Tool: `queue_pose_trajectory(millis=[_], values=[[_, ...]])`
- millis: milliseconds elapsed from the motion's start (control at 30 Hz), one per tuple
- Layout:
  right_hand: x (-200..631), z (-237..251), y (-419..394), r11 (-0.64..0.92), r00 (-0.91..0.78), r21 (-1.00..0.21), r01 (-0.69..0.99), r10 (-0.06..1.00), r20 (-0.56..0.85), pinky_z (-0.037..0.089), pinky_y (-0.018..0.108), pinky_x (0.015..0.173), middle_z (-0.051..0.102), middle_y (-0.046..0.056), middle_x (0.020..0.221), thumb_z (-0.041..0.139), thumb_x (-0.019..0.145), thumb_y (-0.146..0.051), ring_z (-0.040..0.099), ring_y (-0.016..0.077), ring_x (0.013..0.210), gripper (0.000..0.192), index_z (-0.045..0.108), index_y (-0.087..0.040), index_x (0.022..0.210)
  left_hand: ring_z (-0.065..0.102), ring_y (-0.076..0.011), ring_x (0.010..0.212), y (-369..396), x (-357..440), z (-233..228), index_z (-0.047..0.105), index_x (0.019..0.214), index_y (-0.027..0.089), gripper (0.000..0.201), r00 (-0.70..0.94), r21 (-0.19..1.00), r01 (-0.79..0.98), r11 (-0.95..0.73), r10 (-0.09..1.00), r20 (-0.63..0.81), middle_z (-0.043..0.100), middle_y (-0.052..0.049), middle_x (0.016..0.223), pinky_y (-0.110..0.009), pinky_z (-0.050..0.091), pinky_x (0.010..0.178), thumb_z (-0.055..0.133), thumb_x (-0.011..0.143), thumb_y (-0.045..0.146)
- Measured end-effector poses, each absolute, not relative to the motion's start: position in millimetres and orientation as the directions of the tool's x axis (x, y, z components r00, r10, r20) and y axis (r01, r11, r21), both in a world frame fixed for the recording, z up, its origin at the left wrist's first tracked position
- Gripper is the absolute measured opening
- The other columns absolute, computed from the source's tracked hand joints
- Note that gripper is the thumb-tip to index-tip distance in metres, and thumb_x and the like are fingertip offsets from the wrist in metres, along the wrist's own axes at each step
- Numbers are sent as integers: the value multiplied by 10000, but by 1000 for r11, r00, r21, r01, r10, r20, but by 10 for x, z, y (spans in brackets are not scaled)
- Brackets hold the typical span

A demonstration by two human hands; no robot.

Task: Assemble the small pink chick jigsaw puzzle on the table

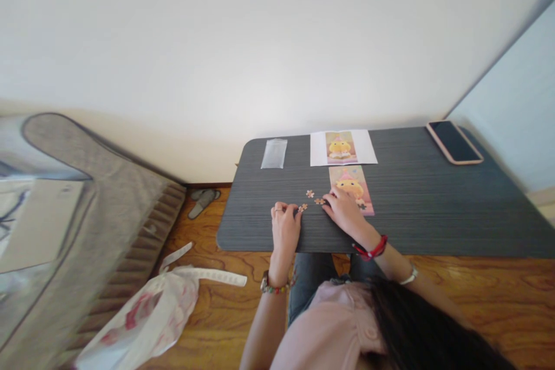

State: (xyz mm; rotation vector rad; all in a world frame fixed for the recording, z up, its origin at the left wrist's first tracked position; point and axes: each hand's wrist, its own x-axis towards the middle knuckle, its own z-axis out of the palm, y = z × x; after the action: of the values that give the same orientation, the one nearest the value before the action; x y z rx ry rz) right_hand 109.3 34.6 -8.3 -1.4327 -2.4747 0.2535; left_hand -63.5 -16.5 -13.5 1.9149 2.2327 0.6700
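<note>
Small jigsaw pieces lie near the front of the dark table. My left hand [285, 228], fingers bent, has its fingertips at one puzzle piece [303, 207]. My right hand [347, 214] reaches in from the right, thumb and finger closed at the edge of a second puzzle piece [319, 201]. Apart from both hands lies a third puzzle piece [310, 193]. Beneath and behind my right hand is a mostly assembled puzzle [349, 174] with a yellow cartoon figure; the hand hides part of it. A dark gap shows near its lower right.
A folded white sheet [318, 149] with the same picture lies behind the puzzle. On the table [416, 202] are also a clear plastic sleeve [274, 154] and a phone [454, 142]. A plastic bag [160, 315], slippers [203, 202] and a bed [108, 208] are at left.
</note>
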Motion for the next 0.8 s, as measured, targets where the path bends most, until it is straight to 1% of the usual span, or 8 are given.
queue_pose_trajectory(millis=[167,267,400,500,567,700,800], values=[[1056,-128,412,517,-510,-307,799,853,111,394,319,757,579,98,893,491,871,-226,532,209,890,167,635,-157,822,444,-223,870,-150,-629,-138,656,833,160,130,-185,408,908,93,964,193,475,-87,889,-358,435,825,556,815,241],[1065,-153,414,532,-527,-322,783,843,111,387,322,762,584,90,899,516,854,-199,534,210,896,122,630,-157,844,447,-222,873,-146,-620,-146,650,802,162,112,-184,410,908,91,964,193,480,-86,888,-354,435,821,553,813,217],[1060,-136,426,525,-528,-344,779,844,92,388,321,777,581,84,918,521,849,-187,538,202,890,113,630,-157,857,450,-220,865,-131,-613,-158,642,772,172,107,-182,409,908,87,963,198,481,-77,876,-347,439,801,544,811,190],[1007,-66,482,536,-538,-353,767,837,104,392,308,771,566,79,934,524,849,-198,535,189,876,123,620,-166,920,454,-219,864,-126,-620,-163,640,774,171,114,-174,406,911,78,963,204,484,-77,873,-349,439,804,535,815,185],[942,-9,540,551,-546,-331,766,830,117,392,303,763,559,79,937,503,865,-219,533,188,869,145,609,-167,950,458,-219,863,-127,-625,-163,640,780,169,115,-173,401,913,78,963,205,486,-80,873,-351,440,802,532,817,187],[790,38,649,531,-531,-252,809,844,74,388,319,746,551,102,945,490,877,-309,535,209,866,197,602,-150,912,460,-219,858,-139,-622,-161,646,818,167,118,-183,401,912,84,959,215,489,-82,873,-353,443,798,533,820,203],[729,0,690,517,-522,-244,820,852,50,379,316,756,549,111,960,495,875,-281,534,209,884,182,593,-137,926,460,-222,862,-147,-620,-165,650,855,166,122,-189,408,909,88,958,215,487,-82,877,-356,447,797,541,815,204]])
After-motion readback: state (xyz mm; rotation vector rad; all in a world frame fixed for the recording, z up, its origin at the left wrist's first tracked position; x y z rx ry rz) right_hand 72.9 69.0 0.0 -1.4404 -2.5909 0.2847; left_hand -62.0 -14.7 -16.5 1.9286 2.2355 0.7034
